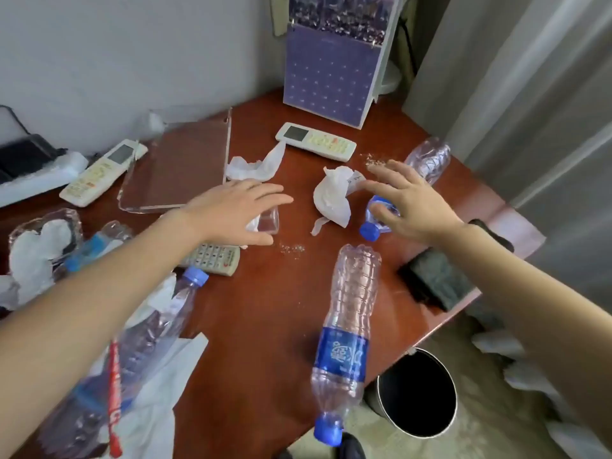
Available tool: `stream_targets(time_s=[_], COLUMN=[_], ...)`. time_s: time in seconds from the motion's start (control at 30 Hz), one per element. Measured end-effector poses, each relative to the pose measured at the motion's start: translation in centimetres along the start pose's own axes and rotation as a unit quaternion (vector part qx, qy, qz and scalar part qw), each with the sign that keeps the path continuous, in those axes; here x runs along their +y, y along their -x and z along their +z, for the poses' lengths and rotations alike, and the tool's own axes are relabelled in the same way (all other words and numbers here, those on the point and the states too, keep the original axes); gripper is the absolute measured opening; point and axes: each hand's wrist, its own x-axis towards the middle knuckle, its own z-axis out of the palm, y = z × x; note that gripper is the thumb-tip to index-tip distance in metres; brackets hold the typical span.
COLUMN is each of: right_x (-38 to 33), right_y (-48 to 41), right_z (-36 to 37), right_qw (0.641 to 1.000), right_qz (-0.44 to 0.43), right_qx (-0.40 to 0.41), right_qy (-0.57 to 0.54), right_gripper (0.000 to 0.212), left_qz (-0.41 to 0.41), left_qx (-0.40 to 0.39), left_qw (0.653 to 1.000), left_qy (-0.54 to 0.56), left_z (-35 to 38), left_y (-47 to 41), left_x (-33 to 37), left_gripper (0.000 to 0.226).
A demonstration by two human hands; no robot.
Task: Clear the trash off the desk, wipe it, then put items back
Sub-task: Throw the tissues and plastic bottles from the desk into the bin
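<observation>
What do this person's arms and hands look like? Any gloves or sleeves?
No gloves and no sleeves in view: the left hand and right hand are bare, no rings showing, and both forearms are uncovered to the picture's edge. A dark shape beside the right wrist could be a strap or something on the desk.

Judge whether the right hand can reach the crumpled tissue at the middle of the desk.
Probably yes: the open right hand hovers just beside the crumpled tissue, with nothing between them.

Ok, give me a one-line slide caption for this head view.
Left hand and right hand reach open over a desk littered with crumpled tissue and plastic bottles, black bin alongside.
</observation>
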Motion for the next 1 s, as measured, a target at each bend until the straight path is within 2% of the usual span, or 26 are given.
stream_targets(time_s=[0.1,0.13,0.2,0.27,0.3,0.37,0.43,0.63,0.77,0.87,0.93,1.0], right_x=[0.9,1.1,1.5,1.5,1.3,0.7,0.6,2.0,2.9,3.1,3.1,2.9], right_y=[0.1,0.2,0.0,-1.0,-1.6,-2.9,-3.9,-3.9,-2.7,-2.7,-2.7,-2.6], right_z=[0.7,0.9,1.1,0.7,0.5,0.1,0.2,0.9,1.2,1.2,1.3,1.3], right_qw=[0.997,0.997,0.993,0.98,0.97,0.934,0.891,0.839,0.838,0.814,0.813,0.817], right_qz=[-0.073,-0.073,-0.044,0.065,0.152,0.324,0.413,0.417,0.343,0.339,0.337,0.333], right_qx=[0.009,0.023,0.105,0.187,0.189,0.127,0.082,0.119,0.146,0.146,0.147,0.141], right_qy=[0.02,0.012,-0.01,-0.003,-0.008,-0.079,-0.172,-0.329,-0.399,-0.448,-0.452,-0.449], right_gripper=[0.049,0.046,0.039,0.037,0.044,0.072,0.091,0.103,0.103,0.102,0.1,0.098], left_qz=[-0.027,-0.042,-0.047,-0.059,-0.064,-0.064,-0.053,0.035,0.048,0.052,0.051,0.051], left_qx=[-0.042,-0.063,-0.065,-0.055,-0.047,-0.024,0.001,-0.021,-0.093,-0.145,-0.155,-0.129], left_qw=[0.998,0.997,0.996,0.994,0.993,0.988,0.98,0.967,0.968,0.968,0.97,0.978], left_qy=[0.023,0.035,0.049,0.068,0.086,0.14,0.19,0.252,0.229,0.199,0.178,0.155], left_z=[0.6,0.8,1.2,1.2,1.1,0.6,-0.2,-2.3,-2.8,-2.6,-2.1,-1.7], left_y=[-0.4,-0.4,-0.7,-1.0,-1.1,-1.5,-2.4,-8.3,-12.1,-14.0,-14.7,-15.1], left_x=[-1.2,-1.3,-1.2,-1.0,-0.9,-0.3,0.6,2.0,1.7,1.8,2.1,2.4], left_gripper=[0.082,0.085,0.088,0.092,0.094,0.093,0.089,0.081,0.079,0.075,0.074,0.072])
